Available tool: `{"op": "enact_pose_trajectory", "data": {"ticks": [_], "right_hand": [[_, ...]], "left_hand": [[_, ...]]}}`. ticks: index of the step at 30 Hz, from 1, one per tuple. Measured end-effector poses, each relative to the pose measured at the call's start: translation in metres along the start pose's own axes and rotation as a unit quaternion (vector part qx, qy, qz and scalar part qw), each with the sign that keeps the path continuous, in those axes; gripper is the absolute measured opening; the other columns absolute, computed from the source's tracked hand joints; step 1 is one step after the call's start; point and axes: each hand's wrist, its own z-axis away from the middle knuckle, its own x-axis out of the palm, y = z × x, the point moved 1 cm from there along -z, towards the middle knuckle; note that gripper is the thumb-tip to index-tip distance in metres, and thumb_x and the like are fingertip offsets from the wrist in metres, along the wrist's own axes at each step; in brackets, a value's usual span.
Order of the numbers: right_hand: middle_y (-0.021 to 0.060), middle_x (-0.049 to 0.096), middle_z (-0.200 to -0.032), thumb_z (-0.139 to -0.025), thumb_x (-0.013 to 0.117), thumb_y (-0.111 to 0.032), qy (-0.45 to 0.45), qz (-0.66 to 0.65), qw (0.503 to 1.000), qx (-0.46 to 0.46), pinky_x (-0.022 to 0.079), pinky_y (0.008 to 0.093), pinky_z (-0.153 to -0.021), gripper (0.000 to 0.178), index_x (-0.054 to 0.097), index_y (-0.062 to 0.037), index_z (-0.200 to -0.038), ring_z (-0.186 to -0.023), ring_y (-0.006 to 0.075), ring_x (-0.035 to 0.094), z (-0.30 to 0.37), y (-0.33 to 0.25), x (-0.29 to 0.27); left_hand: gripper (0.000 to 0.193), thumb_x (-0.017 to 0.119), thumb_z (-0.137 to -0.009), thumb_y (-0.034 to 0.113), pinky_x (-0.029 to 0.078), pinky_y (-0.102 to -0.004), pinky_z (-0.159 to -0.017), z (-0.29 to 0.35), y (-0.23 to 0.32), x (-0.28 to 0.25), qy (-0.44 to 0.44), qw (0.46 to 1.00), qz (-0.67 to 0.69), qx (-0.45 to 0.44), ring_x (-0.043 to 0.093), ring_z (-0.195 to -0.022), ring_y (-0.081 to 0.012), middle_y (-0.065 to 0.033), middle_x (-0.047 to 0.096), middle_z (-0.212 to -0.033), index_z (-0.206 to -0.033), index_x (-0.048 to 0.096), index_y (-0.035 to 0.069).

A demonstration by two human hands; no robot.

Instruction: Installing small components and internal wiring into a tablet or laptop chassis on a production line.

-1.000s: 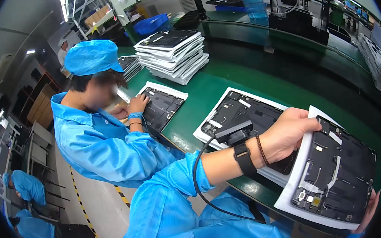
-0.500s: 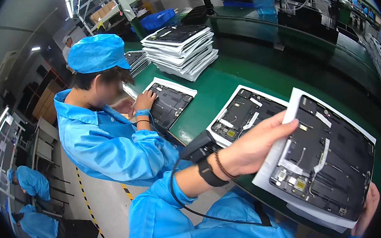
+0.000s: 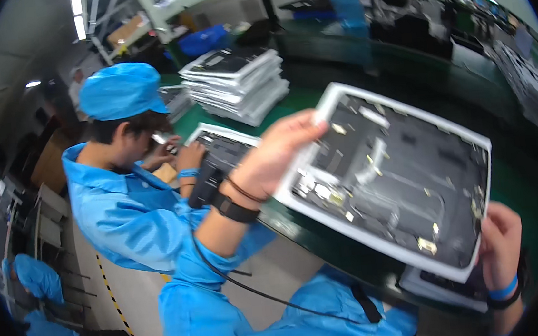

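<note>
Both my hands hold a black device housing (image 3: pixel 404 161), raised above the bench on a white padded sheet (image 3: pixel 378 227). Its inner side faces up and carries pale tape strips, thin cables and small metal parts, blurred by motion. My left hand (image 3: pixel 286 143) grips the left edge, thumb on top and the other fingers partly hidden beneath. At the right corner my right hand (image 3: pixel 501 239) pinches the edge, with some fingertips out of sight. Below the held housing, near the bench edge, part of another padded unit (image 3: pixel 433 288) shows.
A co-worker (image 3: pixel 128 188) in blue sits at my left, hands on a similar housing (image 3: pixel 225 147). Behind it rises a stack of padded housings (image 3: pixel 238 83) on the green bench (image 3: pixel 522 169). A black cable (image 3: pixel 254 283) runs from my left wrist across my lap.
My hands have carried the housing up, leftward and farther over the bench. It now covers the unit that lay on the bench before. More of my right hand and wrist shows.
</note>
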Motion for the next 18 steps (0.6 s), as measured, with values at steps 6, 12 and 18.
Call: {"op": "enact_pose_trajectory", "data": {"ticks": [6,12,18], "right_hand": [[0.009,0.07,-0.087,-0.096,0.067,-0.007,-0.04,-0.028,0.999,0.006,0.056,0.0236,-0.052,0.031,0.066,0.0126,-0.12,-0.062,0.0111,0.066,-0.026,-0.004,0.023],[0.0076,0.068,-0.085,-0.095,0.066,-0.002,-0.037,-0.011,0.999,0.009,0.058,0.0237,-0.054,0.03,0.066,0.0139,-0.121,-0.063,0.0115,0.067,-0.025,0.005,0.02],[0.0079,0.068,-0.085,-0.094,0.062,0.002,-0.032,0.041,0.998,-0.023,0.057,0.0242,-0.054,0.03,0.067,0.0132,-0.122,-0.062,0.0128,0.067,-0.022,0.006,0.012]], "left_hand": [[0.039,0.054,-0.108,0.011,0.063,-0.0319,-0.091,0.004,0.022,-0.012,0.022,1.0,0.015,0.013,0.073,-0.106,-0.018,-0.0142,0.07,-0.127,-0.143,0.053,-0.004],[0.035,0.054,-0.109,0.016,0.06,-0.0275,-0.091,0.012,0.011,-0.011,0.03,0.999,-0.009,0.031,0.071,-0.105,-0.0123,-0.0092,0.072,-0.122,-0.139,0.058,-0.002],[0.035,0.054,-0.109,0.014,0.059,-0.0287,-0.094,0.021,0.001,-0.003,0.02,0.998,0.004,0.054,0.07,-0.109,-0.0129,-0.0089,0.069,-0.127,-0.14,0.055,-0.001]]}}
